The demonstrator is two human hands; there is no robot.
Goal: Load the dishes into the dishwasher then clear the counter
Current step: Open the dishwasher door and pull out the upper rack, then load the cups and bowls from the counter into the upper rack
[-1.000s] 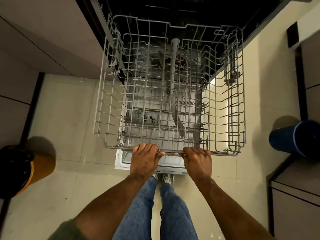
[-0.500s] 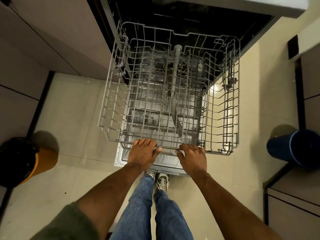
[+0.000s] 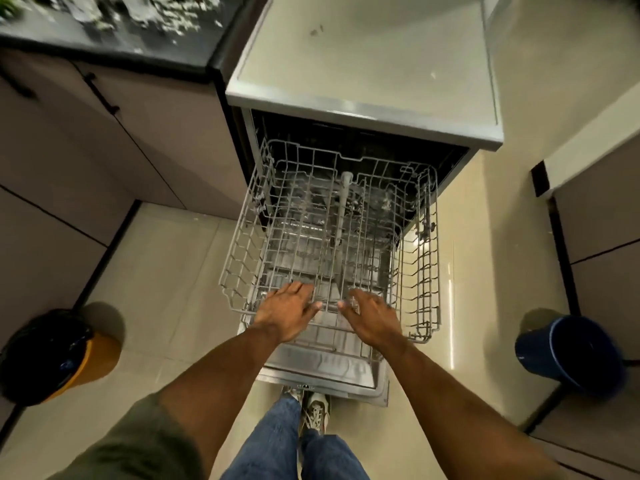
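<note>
- Centrally, dishwasher (image 3: 363, 64): freestanding, pale flat top, set just beside the dark counter (image 3: 114, 51); door (image 3: 322, 370) folded down flat toward the person.
- Upper rack (image 3: 239, 258): grey wire, drawn out over the open door, rear part inside the dark tub; no dishes in it.
- Left hand (image 3: 287, 311): over the rack's front rim, left of centre; fingers (image 3: 301, 289) straight and spread, gripping nothing. Contact with the wire cannot be told.
- Right hand (image 3: 372, 318): over the same front rim, just beside the left hand, the two thumbs near each other; fingers (image 3: 360, 294) loosely extended, holding nothing.
- Counter load (image 3: 145, 12): pale blurred items at the far upper left, too smeared to identify.
- Orange bin (image 3: 59, 355): black liner, on the floor (image 3: 162, 271) to the left, well apart from the dishwasher.
- Blue bucket (image 3: 571, 351): on the floor to the right, against the cabinets (image 3: 602, 237).
- Person: green sleeve (image 3: 138, 445), blue jeans, pale shoes (image 3: 315, 410) at the door's front edge.
</note>
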